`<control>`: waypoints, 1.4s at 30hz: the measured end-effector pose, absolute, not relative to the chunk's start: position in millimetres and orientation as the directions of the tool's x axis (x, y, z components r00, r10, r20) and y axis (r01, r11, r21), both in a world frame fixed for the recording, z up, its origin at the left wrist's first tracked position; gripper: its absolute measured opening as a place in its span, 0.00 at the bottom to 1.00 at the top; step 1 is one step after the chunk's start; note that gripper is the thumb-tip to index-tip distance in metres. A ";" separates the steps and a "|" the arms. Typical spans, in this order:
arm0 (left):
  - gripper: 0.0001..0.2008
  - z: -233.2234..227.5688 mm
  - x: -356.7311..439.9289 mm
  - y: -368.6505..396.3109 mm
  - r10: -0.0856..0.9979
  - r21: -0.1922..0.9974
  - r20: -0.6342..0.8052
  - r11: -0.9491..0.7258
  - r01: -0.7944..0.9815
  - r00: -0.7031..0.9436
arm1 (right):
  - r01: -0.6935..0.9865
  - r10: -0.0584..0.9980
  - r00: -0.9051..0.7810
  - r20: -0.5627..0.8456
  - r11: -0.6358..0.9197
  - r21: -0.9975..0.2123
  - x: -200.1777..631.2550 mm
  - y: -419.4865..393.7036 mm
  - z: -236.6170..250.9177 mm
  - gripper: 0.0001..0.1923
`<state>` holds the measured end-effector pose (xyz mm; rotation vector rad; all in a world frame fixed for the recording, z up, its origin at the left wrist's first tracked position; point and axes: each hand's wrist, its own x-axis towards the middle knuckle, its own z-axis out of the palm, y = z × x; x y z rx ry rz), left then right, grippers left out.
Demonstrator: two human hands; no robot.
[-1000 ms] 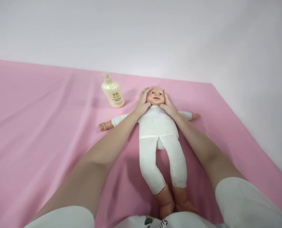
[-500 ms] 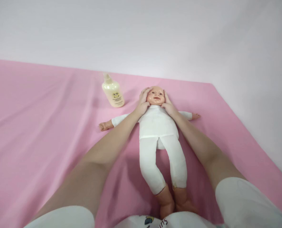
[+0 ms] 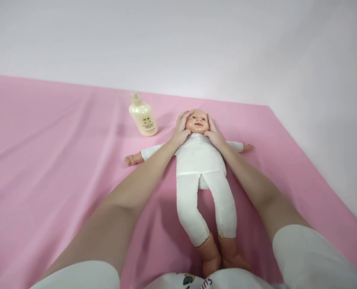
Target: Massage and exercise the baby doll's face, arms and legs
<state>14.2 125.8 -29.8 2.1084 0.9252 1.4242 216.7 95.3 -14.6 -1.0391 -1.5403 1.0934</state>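
Two hands cradle the doll's head (image 3: 197, 121), one palm on each cheek.

Both hands are cupped around it, grasping it from either side: the left hand (image 3: 181, 129) wraps one side with its fingers curled up toward the crown, the right hand (image 3: 213, 132) mirrors it, so the face stays pointing up between them. The doll (image 3: 199, 160) lies flat on its back on the pink sheet (image 3: 61, 160), white-clothed arms spread, legs running back toward the person's lap (feet nearly touching it). Just beyond the doll's head, off to the left hand's side, a cream pump bottle (image 3: 143, 117) stands upright, apart from everything.
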 end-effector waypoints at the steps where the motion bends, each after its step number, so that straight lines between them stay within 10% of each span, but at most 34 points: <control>1: 0.40 -31.4 15.0 127.0 0.722 0.663 0.648 -0.691 0.289 0.241 | 0.116 0.957 -0.195 0.216 0.241 -0.964 217.0 96.2 -15.4 0.66; 26: 0.36 -25.3 7.6 120.5 0.650 0.570 0.698 -0.758 0.316 0.301 | 0.102 0.954 -0.164 0.252 0.270 -0.957 211.3 90.8 -18.8 0.61; 42: 0.39 -6.1 24.4 91.3 0.752 0.552 0.607 -0.631 0.545 0.256 | 0.561 0.961 -0.102 0.255 0.267 -0.783 202.2 49.5 22.1 0.51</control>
